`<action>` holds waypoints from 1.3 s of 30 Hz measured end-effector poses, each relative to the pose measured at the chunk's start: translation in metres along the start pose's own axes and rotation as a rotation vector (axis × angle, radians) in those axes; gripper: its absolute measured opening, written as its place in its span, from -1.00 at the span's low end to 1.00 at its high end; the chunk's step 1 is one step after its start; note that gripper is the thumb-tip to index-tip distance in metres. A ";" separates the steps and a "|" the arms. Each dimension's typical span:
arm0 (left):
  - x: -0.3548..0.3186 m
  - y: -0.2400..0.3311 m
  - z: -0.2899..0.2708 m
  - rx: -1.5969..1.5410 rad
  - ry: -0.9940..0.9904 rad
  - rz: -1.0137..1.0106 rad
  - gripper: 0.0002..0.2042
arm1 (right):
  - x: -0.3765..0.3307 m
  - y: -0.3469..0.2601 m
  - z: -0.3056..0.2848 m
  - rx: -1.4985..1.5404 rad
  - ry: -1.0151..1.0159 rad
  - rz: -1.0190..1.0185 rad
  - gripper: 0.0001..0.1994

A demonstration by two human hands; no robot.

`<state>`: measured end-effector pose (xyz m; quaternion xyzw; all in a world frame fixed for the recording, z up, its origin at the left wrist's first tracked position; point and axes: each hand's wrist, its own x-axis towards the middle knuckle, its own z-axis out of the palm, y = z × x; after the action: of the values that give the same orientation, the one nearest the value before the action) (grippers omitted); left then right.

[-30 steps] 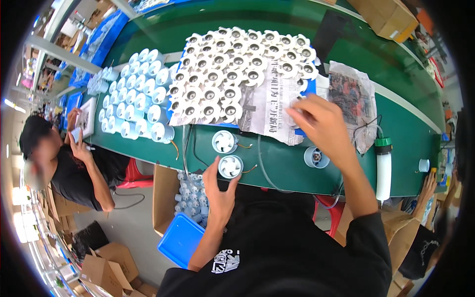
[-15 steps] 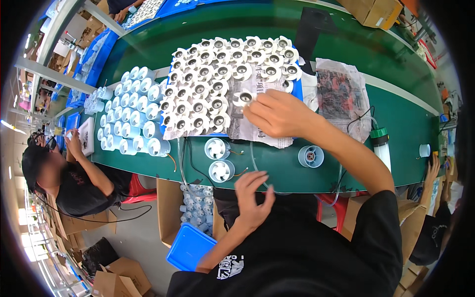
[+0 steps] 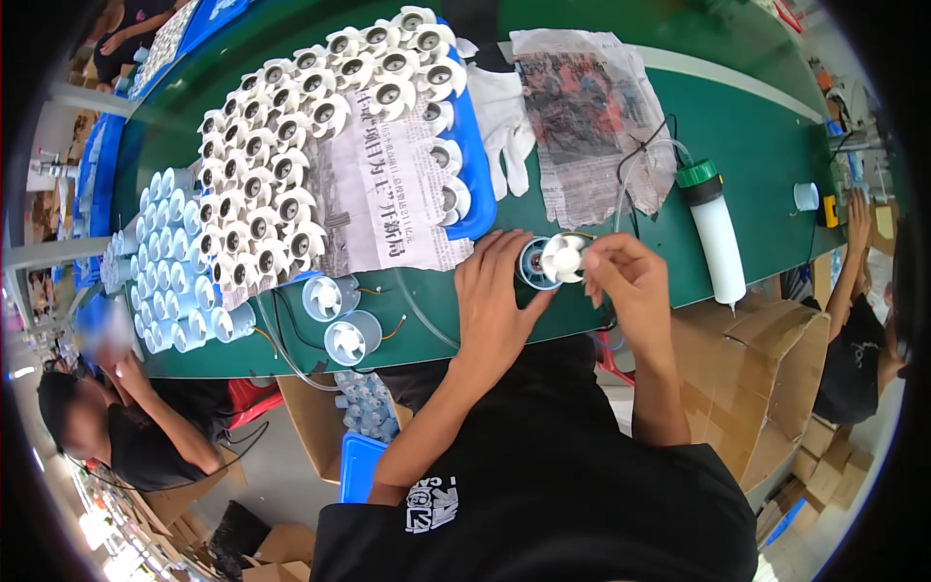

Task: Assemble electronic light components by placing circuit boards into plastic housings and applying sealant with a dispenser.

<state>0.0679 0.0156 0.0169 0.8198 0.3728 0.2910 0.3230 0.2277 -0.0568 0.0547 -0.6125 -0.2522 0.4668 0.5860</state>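
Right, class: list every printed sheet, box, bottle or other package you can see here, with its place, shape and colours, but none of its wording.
Newspaper sheet: over the blue tray, flat, white with black print.
Crumpled newspaper: right of the tray, grey, colour pictures.
Bottle: right of the right hand, white tube, green cap, lying down.
Cardboard boxes: beyond the table's right end, brown, flaps open.
Blue bin: under the table, beside the left hand's arm.

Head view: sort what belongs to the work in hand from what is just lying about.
In hand:
- white fan impeller, pinched by the right hand
- round blue housing, steadied by the left hand

Lying about:
- white bottle with green cap
- white glove
- crumpled newspaper
- two finished fan units
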 end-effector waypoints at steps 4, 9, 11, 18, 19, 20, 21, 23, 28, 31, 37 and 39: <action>-0.001 0.001 -0.001 0.002 -0.005 -0.025 -0.37 | 0.008 0.012 0.016 -0.082 -0.037 0.018 -0.84; -0.002 -0.001 -0.002 -0.007 -0.008 -0.046 -0.39 | 0.008 -0.009 0.025 -0.460 0.066 -0.131 -0.87; 0.000 0.001 -0.004 -0.007 -0.013 -0.051 -0.39 | 0.008 -0.011 0.018 -0.363 0.063 -0.179 -0.91; -0.002 -0.003 -0.002 0.007 -0.038 -0.036 -0.38 | 0.006 -0.038 0.028 -0.978 -0.150 -0.560 -0.81; -0.002 -0.003 -0.003 0.022 -0.012 -0.029 -0.37 | 0.003 -0.047 0.030 -0.903 -0.167 -0.610 -0.75; -0.002 -0.004 -0.004 0.029 0.006 -0.041 -0.37 | 0.004 -0.050 0.033 -0.818 -0.059 -0.629 -0.66; -0.003 -0.004 -0.007 0.014 -0.001 -0.047 -0.36 | 0.006 -0.048 0.033 -0.732 -0.014 -0.580 -0.66; -0.005 -0.007 -0.007 0.021 0.035 -0.035 -0.35 | 0.015 -0.031 0.025 -0.667 0.054 -0.479 -0.67; -0.015 0.007 -0.011 -0.153 -0.001 0.040 -0.38 | -0.005 0.038 -0.004 -0.400 0.229 -0.363 -0.63; -0.043 0.011 -0.036 -0.202 0.012 -0.008 -0.30 | -0.015 0.048 0.015 -0.317 0.278 -0.394 -0.63; -0.108 0.020 -0.119 -0.237 0.272 -0.248 -0.31 | -0.007 0.071 0.032 -0.424 0.060 -0.370 -0.71; -0.131 0.008 -0.124 -0.352 0.515 -0.372 -0.25 | -0.005 0.071 0.032 -0.471 -0.003 -0.329 -0.77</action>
<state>-0.0903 -0.0543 0.0692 0.5696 0.5290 0.4839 0.4020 0.1812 -0.0588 -0.0076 -0.6820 -0.4503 0.2949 0.4951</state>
